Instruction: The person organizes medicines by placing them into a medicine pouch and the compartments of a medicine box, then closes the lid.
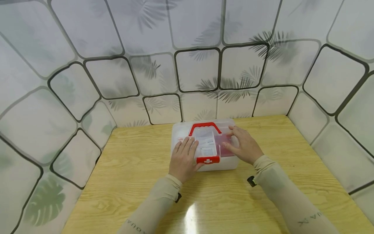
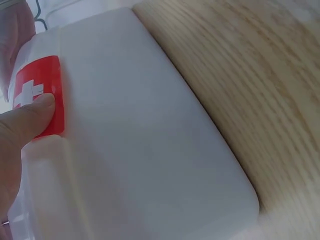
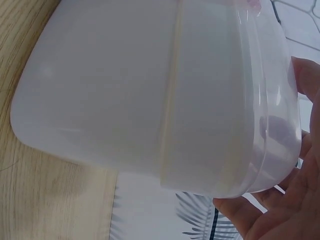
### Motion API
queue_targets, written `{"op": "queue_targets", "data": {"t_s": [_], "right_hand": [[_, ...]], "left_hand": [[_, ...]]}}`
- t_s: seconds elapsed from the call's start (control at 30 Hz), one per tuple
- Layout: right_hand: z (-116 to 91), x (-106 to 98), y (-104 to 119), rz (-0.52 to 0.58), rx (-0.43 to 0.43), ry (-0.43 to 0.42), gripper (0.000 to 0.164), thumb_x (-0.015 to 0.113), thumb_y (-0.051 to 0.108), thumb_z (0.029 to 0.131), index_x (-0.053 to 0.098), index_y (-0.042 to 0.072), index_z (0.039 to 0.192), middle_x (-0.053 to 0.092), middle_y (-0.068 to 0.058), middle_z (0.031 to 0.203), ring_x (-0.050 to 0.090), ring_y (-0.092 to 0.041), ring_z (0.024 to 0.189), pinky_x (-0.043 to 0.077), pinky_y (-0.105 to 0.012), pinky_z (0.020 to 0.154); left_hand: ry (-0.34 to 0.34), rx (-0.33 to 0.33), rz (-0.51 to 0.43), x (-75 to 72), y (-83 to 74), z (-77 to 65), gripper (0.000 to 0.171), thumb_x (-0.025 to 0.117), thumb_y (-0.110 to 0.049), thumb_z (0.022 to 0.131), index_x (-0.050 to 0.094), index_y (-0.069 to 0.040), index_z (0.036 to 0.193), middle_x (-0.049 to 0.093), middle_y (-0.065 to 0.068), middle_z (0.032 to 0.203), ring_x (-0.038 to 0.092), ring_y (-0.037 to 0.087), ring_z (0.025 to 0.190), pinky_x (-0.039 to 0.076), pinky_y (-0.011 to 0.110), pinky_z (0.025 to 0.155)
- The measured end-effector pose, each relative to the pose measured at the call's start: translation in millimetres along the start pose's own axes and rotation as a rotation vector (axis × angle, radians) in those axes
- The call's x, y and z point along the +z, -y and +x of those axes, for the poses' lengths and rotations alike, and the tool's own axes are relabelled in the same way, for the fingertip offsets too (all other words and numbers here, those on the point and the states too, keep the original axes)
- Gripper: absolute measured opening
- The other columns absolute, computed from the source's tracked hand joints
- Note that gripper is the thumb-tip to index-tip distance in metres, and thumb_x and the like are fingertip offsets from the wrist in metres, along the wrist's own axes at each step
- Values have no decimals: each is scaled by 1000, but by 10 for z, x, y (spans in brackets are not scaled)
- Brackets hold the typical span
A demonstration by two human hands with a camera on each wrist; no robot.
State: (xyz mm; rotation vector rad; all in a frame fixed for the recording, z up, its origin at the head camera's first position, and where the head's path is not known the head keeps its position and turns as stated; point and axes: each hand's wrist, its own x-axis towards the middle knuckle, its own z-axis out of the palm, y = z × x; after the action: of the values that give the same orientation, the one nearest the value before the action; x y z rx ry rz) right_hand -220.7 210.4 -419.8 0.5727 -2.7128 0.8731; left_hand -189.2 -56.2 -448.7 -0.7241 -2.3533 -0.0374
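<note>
A translucent white first-aid box with a red carry handle sits on the table. At its front is a red latch with a white cross. My left hand rests over the left part of the lid, fingers straight. In the left wrist view its thumb lies on the latch. My right hand is at the lid's right end, thumb and fingers spread apart. The right wrist view shows its fingers by the lid's rim. Through the lid show pale packets and a pink section.
The box stands near the back edge of a wooden table. Behind and on both sides hangs patterned cloth with dark outlines and leaf prints. A small black device is worn at the right wrist.
</note>
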Motion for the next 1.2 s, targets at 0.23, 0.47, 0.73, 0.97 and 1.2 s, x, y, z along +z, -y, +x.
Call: {"op": "queue_targets", "data": {"t_s": [0.23,0.47,0.73,0.97,1.2], "right_hand": [[53,14,-31,-20,1,-6,46,67,44,88,59,8,115,43,-15,145,37,-39,133,32,-61,103],[250,34,-97,8,19,17,45,65,42,89,58,7,117,41,-15,147,34,-38,135,31,-60,105],[512,42,-177,39,26,38,49,63,41,92,55,4,123,40,-16,147,33,-37,137,29,-56,108],[643,48,-231,61,69,53,54,61,44,92,52,4,127,36,-14,150,30,-36,139,27,-55,109],[688,56,-191,60,90,91,56,60,45,93,51,3,129,31,-14,153,20,-35,143,21,-55,112]], "left_hand": [[36,-13,-9,31,55,65,88,80,-57,68,52,-7,135,52,11,138,45,28,130,32,45,109],[61,-12,10,157,200,205,89,79,-60,68,51,-8,135,52,9,139,44,26,131,30,43,111],[64,-18,18,283,343,384,90,78,-61,68,51,-8,135,52,9,138,44,26,131,30,42,110],[86,-35,25,354,402,494,91,77,-63,67,50,-9,136,51,8,138,43,25,131,31,42,110],[151,-76,-1,388,431,506,94,77,-62,68,45,-8,139,47,9,142,39,25,133,29,43,111]]}}
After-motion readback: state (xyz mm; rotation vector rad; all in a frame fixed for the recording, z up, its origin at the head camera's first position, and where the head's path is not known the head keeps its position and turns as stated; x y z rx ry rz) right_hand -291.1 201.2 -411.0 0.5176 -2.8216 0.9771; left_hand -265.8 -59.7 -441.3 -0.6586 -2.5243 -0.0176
